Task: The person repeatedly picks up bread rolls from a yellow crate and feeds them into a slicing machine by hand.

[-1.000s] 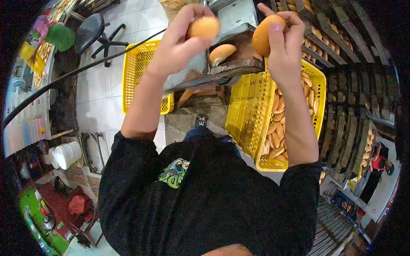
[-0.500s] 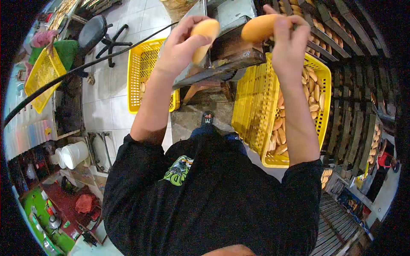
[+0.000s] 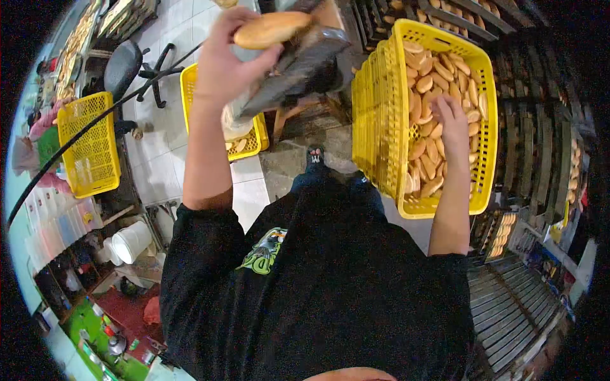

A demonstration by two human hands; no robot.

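Note:
A long golden bread roll is held between the thumb and fingers of my left hand, above the worn metal-edged table. My right hand reaches down into the yellow crate on the right, its fingers over the rolls that fill it. Those fingers look partly spread, and the roll nearest them lies just beside the fingertips. No roll shows in that hand.
Another yellow crate with a few rolls stands left of the table. Racks of bread trays line the right. A person at the left holds a yellow crate. A black cable crosses the left side.
My right hand has moved down from the table to the right crate and no longer holds a roll. My left hand has shifted left with its roll. The view has turned, and the other person's crate looks more upright.

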